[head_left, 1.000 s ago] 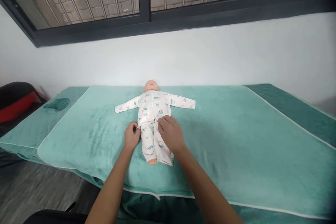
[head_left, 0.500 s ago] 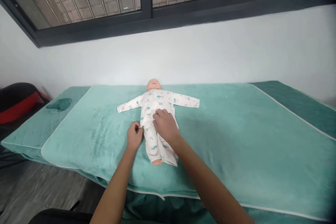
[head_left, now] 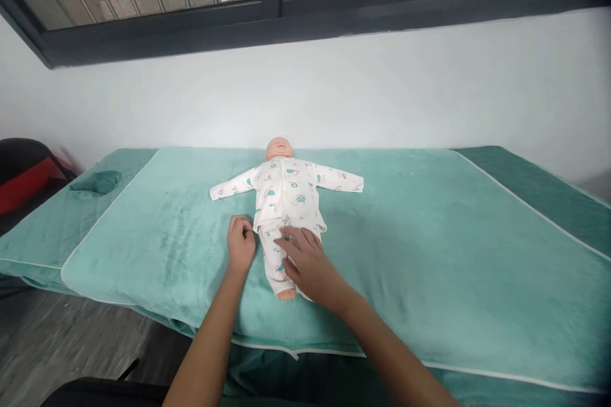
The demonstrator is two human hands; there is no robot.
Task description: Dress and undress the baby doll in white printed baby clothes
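Observation:
A baby doll (head_left: 279, 147) in a white printed shirt (head_left: 286, 192) and matching trousers (head_left: 277, 261) lies on its back on a teal towel (head_left: 405, 235), arms spread out. My left hand (head_left: 240, 245) is curled at the doll's left hip, its fingers pinched on the hem of the shirt. My right hand (head_left: 308, 264) lies over the doll's trousers with fingers stretched out and flat, holding nothing. One bare foot (head_left: 286, 294) of the doll shows below the trousers.
The towel covers a bed with a darker green sheet (head_left: 539, 187) against a white wall under a dark-framed window (head_left: 267, 6). A small folded green cloth (head_left: 95, 182) lies at the far left. A black and red object (head_left: 23, 172) stands beside the bed's left end.
My right hand has slid from the shirt's lower front down onto the trousers and opened flat. My left hand has stayed at the hem by the doll's hip.

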